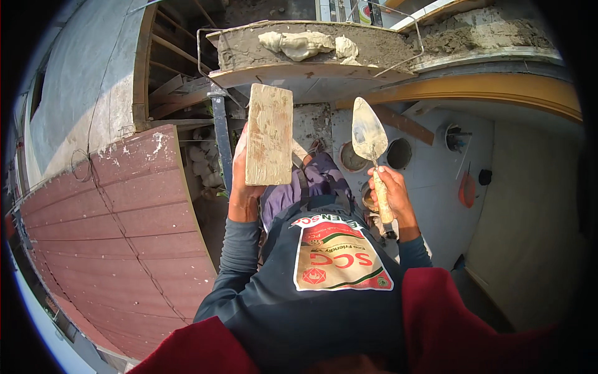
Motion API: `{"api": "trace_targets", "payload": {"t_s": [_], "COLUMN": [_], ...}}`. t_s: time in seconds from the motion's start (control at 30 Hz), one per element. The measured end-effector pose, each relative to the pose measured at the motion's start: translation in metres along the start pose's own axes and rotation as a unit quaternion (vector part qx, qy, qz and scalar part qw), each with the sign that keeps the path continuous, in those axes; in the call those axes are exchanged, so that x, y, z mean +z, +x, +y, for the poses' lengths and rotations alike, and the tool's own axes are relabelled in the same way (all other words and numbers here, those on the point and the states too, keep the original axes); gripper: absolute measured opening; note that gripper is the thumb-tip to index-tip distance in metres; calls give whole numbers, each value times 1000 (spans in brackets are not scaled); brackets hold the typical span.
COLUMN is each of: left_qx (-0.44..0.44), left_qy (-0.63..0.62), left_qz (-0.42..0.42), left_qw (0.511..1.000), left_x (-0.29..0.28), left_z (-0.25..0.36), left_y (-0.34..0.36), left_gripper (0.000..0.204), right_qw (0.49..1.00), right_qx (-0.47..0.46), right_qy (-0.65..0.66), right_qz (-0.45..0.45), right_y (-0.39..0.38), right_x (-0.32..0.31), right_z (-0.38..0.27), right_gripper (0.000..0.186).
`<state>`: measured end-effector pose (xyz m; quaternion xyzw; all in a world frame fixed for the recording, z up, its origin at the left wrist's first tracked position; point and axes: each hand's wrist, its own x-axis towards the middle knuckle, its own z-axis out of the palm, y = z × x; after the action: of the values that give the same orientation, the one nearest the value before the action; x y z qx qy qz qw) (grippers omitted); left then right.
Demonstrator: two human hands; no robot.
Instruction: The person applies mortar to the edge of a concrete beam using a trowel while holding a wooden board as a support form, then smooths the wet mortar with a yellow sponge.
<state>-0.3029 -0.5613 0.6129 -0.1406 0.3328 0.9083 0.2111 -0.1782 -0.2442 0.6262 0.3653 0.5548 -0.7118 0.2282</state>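
My left hand [242, 177] is closed behind a wooden float [269, 134], a rectangular board with dried mortar smeared over its flat face. The board stands upright in front of me, and hides its grip and most of my fingers. In my right hand [393, 192] is a pointed trowel [369, 131], gripped by its wooden handle, with the blade pointing up and away and greyish mortar on it. Beyond both tools lies a ledge coated in grey mortar [249, 53], with pale wet lumps of mortar [305, 45] on top. Neither tool touches the ledge.
A bent metal rod clamp [418, 37] straddles the ledge near each end. Below stand buckets [398, 153] on a pale floor, one with tools [458, 138]. A dark metal post [221, 137] rises by my left hand. Reddish boards [118, 230] fill the left side.
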Motion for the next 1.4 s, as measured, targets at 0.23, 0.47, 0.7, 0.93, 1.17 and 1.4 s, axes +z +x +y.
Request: {"api": "trace_targets", "payload": {"t_s": [0.23, 0.47, 0.7, 0.93, 1.17, 1.4], "left_qx": [-51, 18, -28, -109, -107, -199], "left_qy": [111, 254, 299, 387, 414, 321], "left_qz": [112, 237, 217, 114, 120, 184], "left_qw": [986, 937, 929, 909, 896, 907], "left_x": [-100, -92, -70, -61, -56, -62], "left_z": [-9, -36, -93, -127, -142, -186], "left_y": [-33, -82, -86, -67, -48, -20], "left_gripper": [49, 41, 37, 35, 39, 42], "right_qw": [995, 985, 979, 969, 959, 981], "right_qx": [75, 142, 154, 166, 192, 155], "right_qy": [-23, -89, -89, -22, 6, -58], "right_qz": [56, 41, 98, 182, 209, 103], "right_y": [30, 114, 145, 127, 135, 215], "right_x": [-9, -49, -107, -150, -157, -142], "right_z": [59, 138, 215, 265, 312, 365], "right_gripper": [38, 39, 39, 38, 38, 45]}}
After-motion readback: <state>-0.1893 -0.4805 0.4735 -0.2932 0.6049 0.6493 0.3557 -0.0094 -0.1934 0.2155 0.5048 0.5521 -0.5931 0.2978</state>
